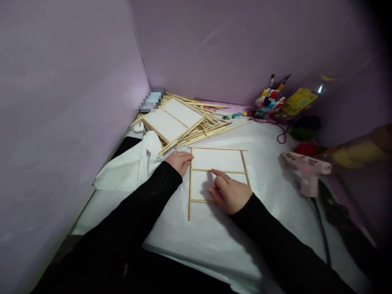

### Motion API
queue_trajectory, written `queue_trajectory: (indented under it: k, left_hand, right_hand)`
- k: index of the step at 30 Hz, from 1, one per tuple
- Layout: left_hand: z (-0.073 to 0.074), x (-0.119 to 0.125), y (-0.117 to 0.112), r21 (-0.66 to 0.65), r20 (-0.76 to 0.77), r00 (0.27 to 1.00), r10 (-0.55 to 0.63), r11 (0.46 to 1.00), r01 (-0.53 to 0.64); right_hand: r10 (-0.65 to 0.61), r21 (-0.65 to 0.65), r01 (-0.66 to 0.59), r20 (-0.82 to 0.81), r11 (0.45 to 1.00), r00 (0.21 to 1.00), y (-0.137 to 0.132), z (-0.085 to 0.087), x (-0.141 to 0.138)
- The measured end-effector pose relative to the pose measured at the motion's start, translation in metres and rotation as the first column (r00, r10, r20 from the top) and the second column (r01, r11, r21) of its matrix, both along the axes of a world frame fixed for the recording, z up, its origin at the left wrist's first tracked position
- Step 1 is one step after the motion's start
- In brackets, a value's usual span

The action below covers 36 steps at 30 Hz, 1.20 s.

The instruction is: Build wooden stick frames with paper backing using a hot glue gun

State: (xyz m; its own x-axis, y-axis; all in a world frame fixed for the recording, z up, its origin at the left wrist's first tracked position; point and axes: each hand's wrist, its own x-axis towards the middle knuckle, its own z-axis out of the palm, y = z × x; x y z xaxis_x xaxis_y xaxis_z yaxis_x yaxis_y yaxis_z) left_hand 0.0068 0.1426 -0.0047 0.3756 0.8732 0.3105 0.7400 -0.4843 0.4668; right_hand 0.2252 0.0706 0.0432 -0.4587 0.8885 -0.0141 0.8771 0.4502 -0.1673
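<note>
In front of me on the white table cover lies a frame of thin wooden sticks (190, 183) with a white sheet (220, 159) inside it and a crossbar (200, 170) across its middle. My left hand (180, 161) is closed at the frame's left stick, near the upper corner, fingertips on the wood. Over the lower right part of the frame is my right hand (231, 191). Its index finger is stretched out onto the crossbar, thumb apart, the other fingers curled and partly hidden; it grips nothing I can see. This hand covers part of the lower stick.
A second stick frame with white panels (171, 124) rests on a pile of loose sticks (211, 126) behind. A pink glue gun (309, 171) with a lit red light and black cord lies right. Beyond are a cup of markers (269, 102), a phone (152, 101) and crumpled white cloth or paper (128, 167).
</note>
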Motion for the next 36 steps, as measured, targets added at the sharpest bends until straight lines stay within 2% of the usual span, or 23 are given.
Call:
queue_trajectory:
  k: [6, 16, 22, 28, 31, 36]
  left_hand:
    - [-0.001, 0.001, -0.001, -0.002, -0.011, 1.0, 0.009, 1.0, -0.009]
    - [-0.004, 0.0, 0.0, 0.024, -0.017, 1.0, -0.005, 1.0, 0.005]
    - [-0.001, 0.001, -0.003, 0.101, -0.019, 1.0, 0.015, 0.995, -0.013]
    - [0.006, 0.002, -0.009, 0.273, -0.071, 0.995, -0.074, 0.958, 0.091]
    - [0.006, 0.002, -0.01, 0.289, -0.108, 0.988, -0.11, 0.947, 0.138]
    - [0.005, 0.004, -0.01, 0.282, -0.183, 0.979, -0.09, 0.949, 0.14]
  right_hand:
    - [0.001, -0.048, 0.001, 0.043, 0.999, 0.999, 0.002, -0.004, -0.002]
    - [0.006, -0.134, 0.01, 0.122, 0.991, 0.992, 0.004, 0.001, -0.006]
    - [-0.003, -0.174, 0.028, 0.146, 0.984, 0.989, 0.006, 0.006, -0.008]
    - [-0.004, -0.222, 0.044, 0.176, 0.974, 0.984, 0.008, 0.009, -0.009]
    - [0.006, -0.224, 0.036, 0.183, 0.974, 0.983, 0.008, 0.009, -0.009]
    - [0.01, -0.219, 0.032, 0.188, 0.975, 0.982, 0.008, 0.009, -0.009]
